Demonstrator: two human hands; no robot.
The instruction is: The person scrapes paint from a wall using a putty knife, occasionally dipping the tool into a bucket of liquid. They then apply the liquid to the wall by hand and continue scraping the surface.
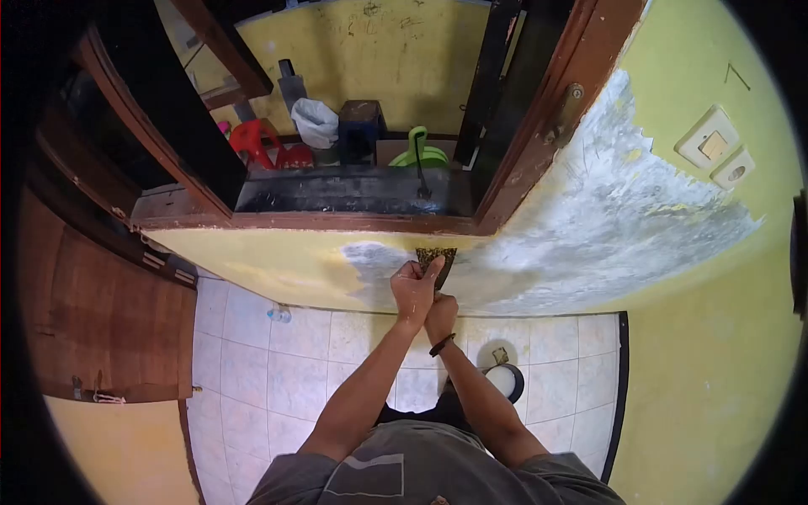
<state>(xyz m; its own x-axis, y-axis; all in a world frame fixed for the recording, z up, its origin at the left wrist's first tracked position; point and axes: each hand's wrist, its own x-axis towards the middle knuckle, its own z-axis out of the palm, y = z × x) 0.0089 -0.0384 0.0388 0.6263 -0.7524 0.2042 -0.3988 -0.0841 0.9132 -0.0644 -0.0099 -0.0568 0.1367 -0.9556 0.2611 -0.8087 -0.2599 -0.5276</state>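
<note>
Spanning the far side, a yellow wall [278, 265] shows a bare grey patch [606, 219]. Both hands, left hand [414, 290] farther and right hand [440, 318] nearer, grip a scraper [436, 255] tightly, its blade on the wall just under the window frame [337, 222].

- A lived-in room of a house, its wall stripped of paint in part.
- The yellow wall [724, 337] has a big bare patch [606, 210], grey and white, with ragged edges; a scraper [436, 255] lies flat against it.
- A dark wooden window frame [337, 222] is set in that wall, with a wooden door [101, 311] off to one side.
- The floor [278, 379] is laid with pale square tiles.
- A light switch [712, 145] and a socket [734, 172] sit on the painted part.
- Through the window show household things: a red plastic stool [257, 139], a dark stool [360, 126], a green dustpan [418, 151].
</note>
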